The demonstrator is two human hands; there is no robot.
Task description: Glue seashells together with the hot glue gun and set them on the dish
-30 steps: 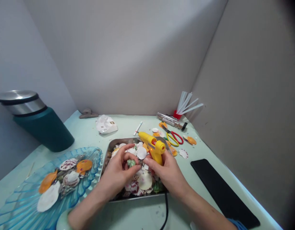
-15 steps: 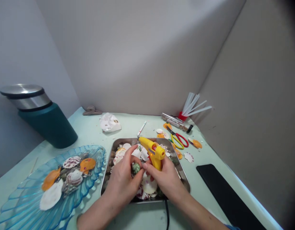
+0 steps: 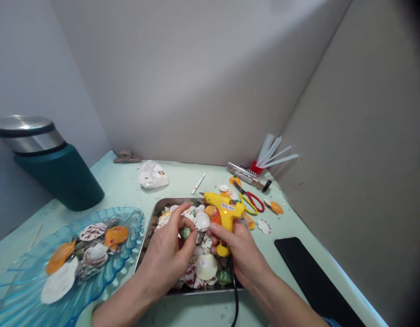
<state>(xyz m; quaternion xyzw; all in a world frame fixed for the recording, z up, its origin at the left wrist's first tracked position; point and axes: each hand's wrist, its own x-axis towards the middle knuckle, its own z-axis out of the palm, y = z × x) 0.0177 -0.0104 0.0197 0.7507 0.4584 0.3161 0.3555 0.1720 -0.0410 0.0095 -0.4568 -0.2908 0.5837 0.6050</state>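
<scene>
My left hand (image 3: 169, 259) pinches a small green shell (image 3: 185, 233) between thumb and fingers, above a metal tray (image 3: 145, 243) filled with several seashells. My right hand (image 3: 239, 256) grips the handle of a yellow hot glue gun (image 3: 225, 212), whose nozzle points left, level, just above and right of the green shell. The gun's black cord (image 3: 235, 299) runs down between my forearms. The two hands are close together over the middle of the tray.
A blue shell-shaped glass dish (image 3: 128, 254) with shells stands at left. A teal bin with a steel lid (image 3: 53, 172) is behind it. Scissors (image 3: 250, 200), glue sticks in a red cup (image 3: 273, 152), a crumpled wrapper (image 3: 151, 175) and a black flat object (image 3: 312, 277) lie around.
The glue gun has tipped from nozzle-up-left to nearly level. My right hand shifted slightly right and lower on the handle. The green shell stays pinched in my left hand.
</scene>
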